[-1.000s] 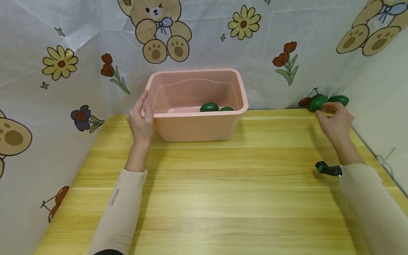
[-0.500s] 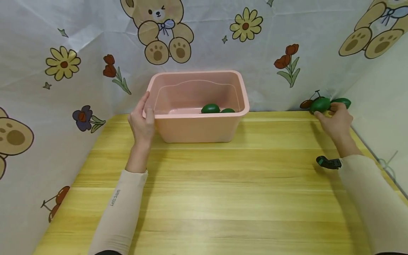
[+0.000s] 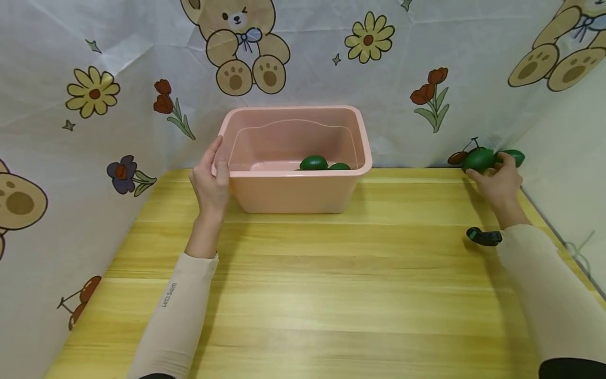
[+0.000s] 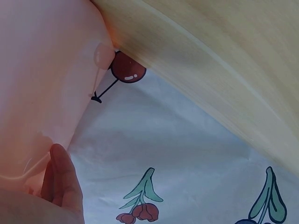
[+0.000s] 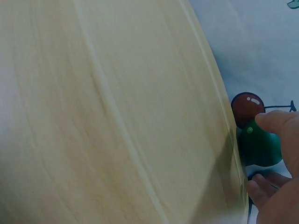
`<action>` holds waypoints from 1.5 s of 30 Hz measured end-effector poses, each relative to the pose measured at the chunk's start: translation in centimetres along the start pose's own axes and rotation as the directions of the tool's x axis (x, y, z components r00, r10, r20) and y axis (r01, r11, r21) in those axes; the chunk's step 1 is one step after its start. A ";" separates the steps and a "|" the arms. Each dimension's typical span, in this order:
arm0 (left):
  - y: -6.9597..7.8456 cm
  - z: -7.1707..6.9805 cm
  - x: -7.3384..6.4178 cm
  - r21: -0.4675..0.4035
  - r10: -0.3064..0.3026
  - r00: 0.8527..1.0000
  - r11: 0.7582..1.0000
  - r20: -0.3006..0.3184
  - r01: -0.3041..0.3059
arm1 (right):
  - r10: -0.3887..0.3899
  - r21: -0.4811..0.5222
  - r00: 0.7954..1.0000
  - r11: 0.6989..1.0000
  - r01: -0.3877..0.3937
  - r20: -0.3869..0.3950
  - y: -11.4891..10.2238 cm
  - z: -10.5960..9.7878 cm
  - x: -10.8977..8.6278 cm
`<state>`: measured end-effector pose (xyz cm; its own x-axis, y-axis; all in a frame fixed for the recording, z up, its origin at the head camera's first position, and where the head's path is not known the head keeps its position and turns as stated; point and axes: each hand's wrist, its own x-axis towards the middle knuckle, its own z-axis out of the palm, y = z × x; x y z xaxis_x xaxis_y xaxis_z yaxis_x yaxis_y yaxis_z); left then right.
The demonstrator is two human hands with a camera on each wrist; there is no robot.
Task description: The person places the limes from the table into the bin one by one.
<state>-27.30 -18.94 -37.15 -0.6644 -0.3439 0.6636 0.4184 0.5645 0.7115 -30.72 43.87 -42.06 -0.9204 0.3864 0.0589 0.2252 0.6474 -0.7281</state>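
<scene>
Left hand [image 3: 210, 181] grips left rim of pink rectangular plastic bin [image 3: 293, 195], near back edge of yellow wood-grain bench [image 3: 331, 289]. Green egg-shaped objects [image 3: 313, 162] lie inside bin. Right hand [image 3: 499, 181] at bench's back right corner: thumb touches glossy green oval fruit [image 3: 479, 159], fingers curl beside; whether pinch is closed, cannot tell. Second green oval fruit [image 3: 516, 157] just right.
</scene>
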 end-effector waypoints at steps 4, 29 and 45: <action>0.0 0.1 0.0 0.010 -0.001 1.000 1.000 0.004 0.001 | -0.040 -0.081 0.999 0.996 0.041 0.013 0.4 0.2 0.7; 0.2 0.2 -0.2 -0.015 -0.004 1.000 1.000 -0.005 0.004 | 0.034 -0.075 0.998 0.997 -0.030 0.044 0.4 -0.6 1.0; 0.2 0.0 -0.1 0.018 0.002 1.000 1.000 -0.006 -0.002 | -0.160 -0.136 0.987 0.978 0.161 0.013 -2.3 0.2 -3.0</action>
<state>-27.14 -18.77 -37.10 -0.6600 -0.3474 0.6661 0.4084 0.5782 0.7063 -28.52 41.09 -40.68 -0.9486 0.2692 0.1662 0.1157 0.7841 -0.6098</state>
